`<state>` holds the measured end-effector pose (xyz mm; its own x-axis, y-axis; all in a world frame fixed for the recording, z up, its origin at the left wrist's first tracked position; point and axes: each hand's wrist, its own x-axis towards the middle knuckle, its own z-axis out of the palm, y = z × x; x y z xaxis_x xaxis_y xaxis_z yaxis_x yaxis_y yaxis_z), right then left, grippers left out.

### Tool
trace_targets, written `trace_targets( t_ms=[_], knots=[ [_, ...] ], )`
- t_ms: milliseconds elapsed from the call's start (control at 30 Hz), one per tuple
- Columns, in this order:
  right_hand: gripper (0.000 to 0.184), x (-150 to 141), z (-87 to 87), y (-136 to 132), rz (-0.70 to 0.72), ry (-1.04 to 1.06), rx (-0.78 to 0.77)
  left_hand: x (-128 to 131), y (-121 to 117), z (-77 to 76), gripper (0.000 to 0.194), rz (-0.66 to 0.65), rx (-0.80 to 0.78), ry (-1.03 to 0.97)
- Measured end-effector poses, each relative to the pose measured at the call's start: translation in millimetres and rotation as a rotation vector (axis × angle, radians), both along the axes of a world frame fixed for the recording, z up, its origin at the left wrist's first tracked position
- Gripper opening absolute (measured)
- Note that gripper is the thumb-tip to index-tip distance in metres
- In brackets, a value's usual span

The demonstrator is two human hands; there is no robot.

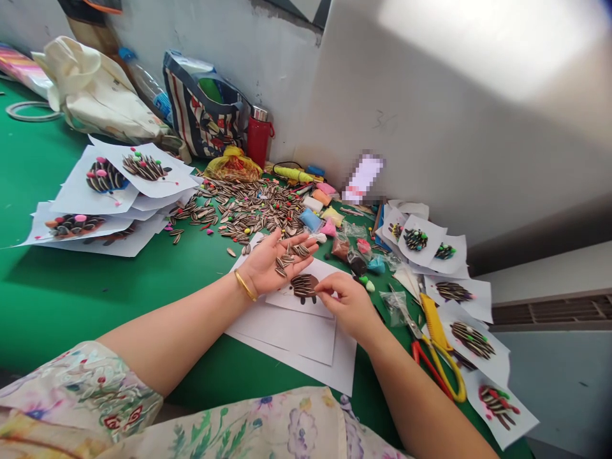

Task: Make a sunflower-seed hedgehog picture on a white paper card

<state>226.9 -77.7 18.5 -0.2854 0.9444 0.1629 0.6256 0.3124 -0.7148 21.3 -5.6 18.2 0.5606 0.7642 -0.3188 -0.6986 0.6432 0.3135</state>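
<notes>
My left hand (275, 261) is palm up with its fingers stretched out, carrying several striped sunflower seeds (285, 260). Beneath and beside it lies a white sheet (315, 307) bearing a brown clay hedgehog shape (312, 280), its left part covered with rows of seeds. At the right edge of that shape, my right hand (349, 303) pinches thumb and forefinger together. Whatever sits between those fingertips is too small or hidden to make out. Larger white papers (296, 338) lie under the sheet on the green table.
A heap of loose sunflower seeds (258, 207) spreads behind my hands. Clay packets (312, 220) lie to its right. Finished seed pictures are stacked left (100, 191) and right (471, 338). Yellow-handled scissors (449, 363) lie by my right forearm. A red bottle (258, 137) stands near the wall.
</notes>
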Motion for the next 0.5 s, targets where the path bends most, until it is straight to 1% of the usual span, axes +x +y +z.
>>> trace_targets(
  t_ms=[67,200,400,500],
  knots=[
    [0.014,0.2,-4.8,-4.8,0.011,-0.046,0.004,-0.1,0.1,-0.4,0.056,-0.001,0.003,0.002],
    [0.014,-0.3,-11.9,-9.0,-0.015,-0.15,0.003,-0.2,0.1,-1.3,0.057,-0.001,0.01,-0.003],
    [0.015,-2.9,-17.1,-7.4,0.011,-0.228,0.123,-0.4,0.9,-3.1,0.057,-0.001,0.009,-0.002],
    [0.014,-1.7,-17.3,-6.6,0.025,-0.239,0.145,-0.6,0.9,-2.8,0.057,-0.001,0.011,-0.003]
  ],
)
